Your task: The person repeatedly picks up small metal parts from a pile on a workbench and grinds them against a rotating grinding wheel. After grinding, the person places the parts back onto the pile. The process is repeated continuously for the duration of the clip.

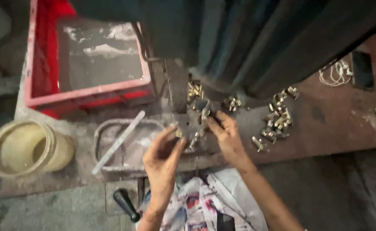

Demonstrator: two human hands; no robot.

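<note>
My left hand [162, 156] is below the machine's work plate [195, 128], thumb and fingers pinched on a small brass part [178, 133]. My right hand [226, 134] reaches onto the plate from the right, its fingertips on a small metal part [205, 113] standing under the dark machine head [239, 42]. Another small brass part [194, 140] lies on the plate between my hands. A pile of small brass parts [277, 117] lies on the rusty table to the right of my right hand. More brass parts [195, 90] sit behind the plate.
A red crate [42, 85] holding a grey tray stands at the back left. A cream plastic bucket [23, 147] is at the left. A grey metal tray [126, 143] with a flat stick lies left of my left hand. A black handle [126, 204] is below it. White cable [335, 75] lies far right.
</note>
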